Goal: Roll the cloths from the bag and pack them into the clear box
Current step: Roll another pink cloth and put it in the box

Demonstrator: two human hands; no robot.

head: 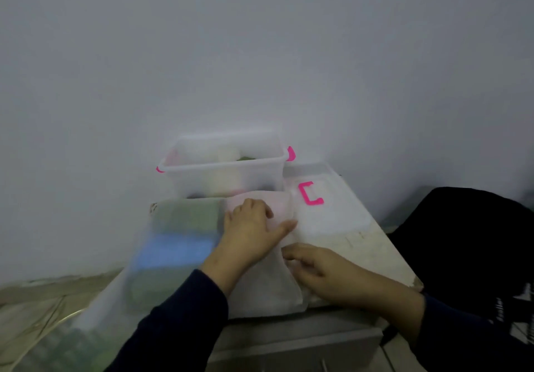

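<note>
A white cloth [268,290] lies spread on the small table [375,253] in front of me. My left hand [251,230] presses flat on its far part, fingers spread. My right hand [315,267] rests on the cloth's right edge with fingers curled; the blur hides whether it pinches the fabric. Behind stands the clear box [225,175] with pink latches, holding pale rolled cloths and something green. A translucent bag [173,250] with green and blue cloths inside sits at the left.
The box's clear lid [332,210] with a pink handle lies flat at the right of the table. A black chair [468,244] stands to the right. A white wall rises close behind the box. Tiled floor shows at the lower left.
</note>
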